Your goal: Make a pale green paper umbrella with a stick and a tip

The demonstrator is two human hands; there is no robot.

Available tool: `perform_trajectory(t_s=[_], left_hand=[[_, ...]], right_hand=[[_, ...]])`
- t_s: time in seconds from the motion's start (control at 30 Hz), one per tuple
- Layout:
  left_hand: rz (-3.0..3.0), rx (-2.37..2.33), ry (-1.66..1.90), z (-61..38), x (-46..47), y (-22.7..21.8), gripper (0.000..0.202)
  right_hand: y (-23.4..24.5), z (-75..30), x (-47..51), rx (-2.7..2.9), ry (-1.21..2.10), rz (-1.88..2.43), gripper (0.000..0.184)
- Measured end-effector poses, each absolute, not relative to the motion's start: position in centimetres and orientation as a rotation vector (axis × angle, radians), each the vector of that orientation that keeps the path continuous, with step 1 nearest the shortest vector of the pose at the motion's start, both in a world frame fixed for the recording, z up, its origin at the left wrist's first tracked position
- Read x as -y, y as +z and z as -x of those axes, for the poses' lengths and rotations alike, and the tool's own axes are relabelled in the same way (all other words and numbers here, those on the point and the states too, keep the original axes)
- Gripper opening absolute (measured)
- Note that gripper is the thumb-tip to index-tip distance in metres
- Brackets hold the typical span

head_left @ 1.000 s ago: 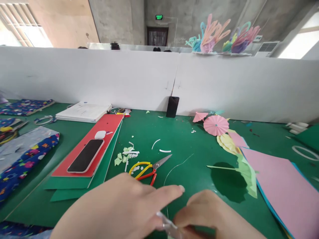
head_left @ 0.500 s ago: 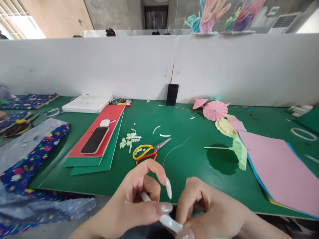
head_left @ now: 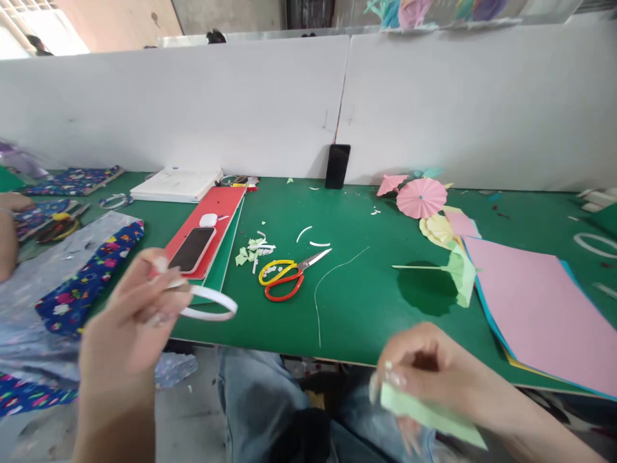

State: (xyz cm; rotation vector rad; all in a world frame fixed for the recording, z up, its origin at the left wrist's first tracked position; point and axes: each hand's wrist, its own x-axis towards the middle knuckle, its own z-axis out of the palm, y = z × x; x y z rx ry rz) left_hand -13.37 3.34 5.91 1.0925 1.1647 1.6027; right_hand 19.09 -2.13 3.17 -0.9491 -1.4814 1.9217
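My left hand [head_left: 139, 315], slightly blurred, is raised at the left with its fingers closed on a narrow white tape roll [head_left: 230, 307]; the ring sticks out to the right of the fingertips. Over the lap at the lower right, my right hand [head_left: 429, 366] pinches a piece of light green paper [head_left: 434, 415] between thumb and fingers. Scissors [head_left: 284, 276] with one yellow and one red handle lie on the green table between the hands. A thin pale thread [head_left: 317, 302] curves beside them. Small green and white paper scraps [head_left: 250, 252] lie behind the scissors.
At the right are a light green paper umbrella [head_left: 460, 273], a pink paper umbrella [head_left: 421, 198] and a stack of coloured paper [head_left: 530, 289]. A black phone [head_left: 338, 166] leans on the white partition [head_left: 193, 109]. Another phone [head_left: 193, 249] lies on red board [head_left: 226, 204]. A person's arm [head_left: 7, 244] shows far left.
My hands have moved apart from their close hold on the white ring. The left carried it up and left; the right moved right, and green paper now shows in it. The view has tilted down.
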Motion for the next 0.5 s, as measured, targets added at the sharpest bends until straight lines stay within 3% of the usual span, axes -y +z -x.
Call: perform_trajectory(t_s=[0.1, 0.2, 0.27, 0.4, 0.5], left_hand=[[-1.346, -1.308, 1.560, 13.2, -4.8, 3.4, 0.024], [-1.531, -1.531, 1.772, 12.4, -7.3, 0.9, 0.022], [-1.794, -1.839, 1.627, 12.0, -9.4, -0.6, 0.021], [-2.026, -1.865, 1.233, 11.0, -13.1, -4.0, 0.018], [-2.078, -1.860, 1.051, 10.4, -14.2, -6.3, 0.020]], right_hand=[[3.0, -19.1, 2.0, 1.248, 1.942, 0.775, 0.014], [3.0, -18.1, 2.2, 1.348, 1.684, 0.688, 0.020], [3.2, -17.5, 2.3, 1.536, 1.347, 0.691, 0.025], [4.0, -17.7, 2.2, 1.861, 0.332, 0.536, 0.019], [4.6, -18.8, 2.2, 1.999, -0.094, 0.520, 0.016]])
